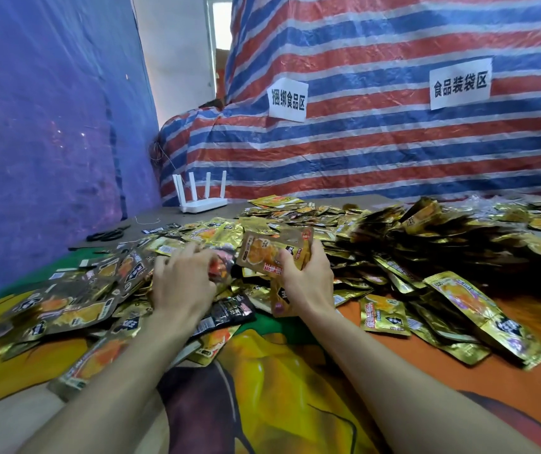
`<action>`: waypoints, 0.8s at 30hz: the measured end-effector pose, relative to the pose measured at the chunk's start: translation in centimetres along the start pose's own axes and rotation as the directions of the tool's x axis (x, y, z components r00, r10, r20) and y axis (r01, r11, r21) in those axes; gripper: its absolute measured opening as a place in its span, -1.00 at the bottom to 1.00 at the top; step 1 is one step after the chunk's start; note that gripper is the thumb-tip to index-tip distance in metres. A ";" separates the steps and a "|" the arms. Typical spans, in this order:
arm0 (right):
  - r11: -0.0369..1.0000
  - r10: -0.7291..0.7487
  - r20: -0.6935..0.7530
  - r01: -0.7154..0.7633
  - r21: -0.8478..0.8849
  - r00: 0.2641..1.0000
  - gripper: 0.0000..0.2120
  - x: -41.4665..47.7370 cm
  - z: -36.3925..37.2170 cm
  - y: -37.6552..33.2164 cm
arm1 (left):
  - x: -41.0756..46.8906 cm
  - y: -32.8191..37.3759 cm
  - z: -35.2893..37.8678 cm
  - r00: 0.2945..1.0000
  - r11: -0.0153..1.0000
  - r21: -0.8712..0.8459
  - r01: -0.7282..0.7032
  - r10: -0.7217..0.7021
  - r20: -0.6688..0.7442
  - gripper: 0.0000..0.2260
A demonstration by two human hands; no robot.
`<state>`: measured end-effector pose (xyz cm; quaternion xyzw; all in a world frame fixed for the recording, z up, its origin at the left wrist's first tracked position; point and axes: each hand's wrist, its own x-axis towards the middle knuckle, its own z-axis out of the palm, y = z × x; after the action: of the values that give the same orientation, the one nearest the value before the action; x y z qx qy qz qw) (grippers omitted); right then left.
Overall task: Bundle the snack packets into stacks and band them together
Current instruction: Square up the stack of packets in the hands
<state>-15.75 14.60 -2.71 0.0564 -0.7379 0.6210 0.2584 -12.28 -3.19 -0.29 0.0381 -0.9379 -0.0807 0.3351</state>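
The right hand (308, 283) grips a thin stack of gold foil snack packets (274, 249), thumb on the near face and fingers curled behind, raised just above the heap. The stack's long axis lies roughly crosswise to the forearm, its free end pointing left and slightly down toward the left hand (180, 283). The left hand sits just beside that free end, palm down, fingers spread and bent over the loose gold and dark foil packets (76, 309) on the left of the heap. Its fingertips are blurred, so whether they pinch a packet cannot be told. The two hands are apart. Judgement: the step in hand is collecting, and the stack is not yet banded. The next packet lies nearest the left hand and must travel rightward to meet the stack's free end, aligned to the same axis. The deeper mound of packets (409, 237) lies right of and beyond the right hand and does not obstruct. No band can be made out. Everything rests on a worktop covered by an orange, green and yellow printed cloth (295, 371). Far left, well apart, lie black scissors (108, 234) and a white four-antenna router (202, 199), before a red, white and blue striped tarpaulin (377, 142).
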 end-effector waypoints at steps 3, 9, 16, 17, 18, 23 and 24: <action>1.000 0.012 -0.012 -0.013 -0.008 1.000 -0.88 0.2 -0.2 0.1 | -0.3 1.4 0.0 0.970 0.981 0.115 -0.156 0.131 0.204 -0.75; 0.997 0.079 -0.060 -0.080 -0.004 0.995 -0.89 0.4 -0.7 0.2 | -0.9 3.2 0.0 0.815 0.904 0.136 -0.405 0.290 0.502 -0.59; 0.994 0.110 -0.091 -0.107 0.039 0.990 -0.89 0.6 -1.1 0.0 | -1.1 5.0 -0.8 0.760 0.940 0.030 -0.340 0.256 0.597 -0.75; 0.993 0.111 -0.097 -0.108 0.044 0.989 -0.88 0.6 -1.2 -0.1 | -1.2 5.1 -0.8 0.771 0.953 -0.045 -0.298 0.268 0.578 -0.74; 0.993 0.114 -0.101 -0.110 0.049 0.988 -0.88 0.6 -1.2 -0.2 | -1.2 5.1 -0.8 0.779 0.962 -0.099 -0.255 0.266 0.568 -0.74; 0.985 0.162 -0.100 -0.155 0.075 0.982 -0.88 0.6 -1.6 -0.8 | -1.1 4.5 -1.0 0.755 0.956 0.134 -0.262 0.116 0.646 -0.61; 0.984 0.169 -0.104 -0.160 0.083 0.980 -0.87 0.6 -1.8 -0.8 | -0.9 4.3 -1.0 0.760 0.955 0.166 -0.247 0.084 0.645 -0.57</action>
<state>-15.33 16.23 -1.56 -0.0299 -0.7009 0.6694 0.2445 -11.05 1.08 0.68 -0.0344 -0.9979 0.0557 0.0001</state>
